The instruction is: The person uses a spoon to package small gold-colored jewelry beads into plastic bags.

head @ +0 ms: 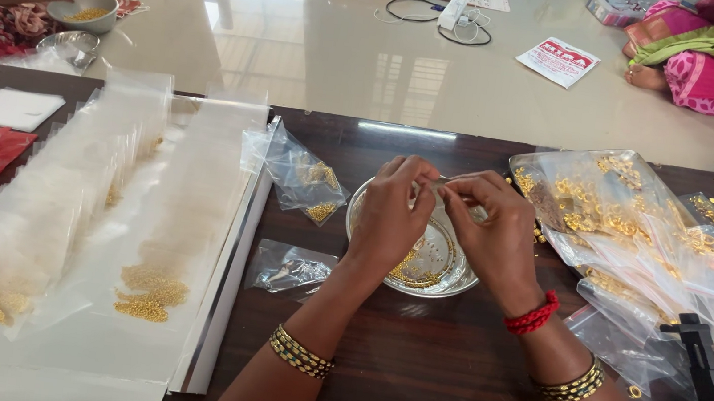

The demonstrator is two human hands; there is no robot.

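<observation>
Two hands, the left hand and the right hand, meet over one steel bowl. Two small clear bags lie left of it; the heap of filled bags on the right overlaps too much to count. Across the floor stand two more bowls.

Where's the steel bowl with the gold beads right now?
In the head view, the steel bowl sits mid-table on the dark wood, directly beneath the left hand and right hand, between small plastic bags and a pile of bags.
</observation>
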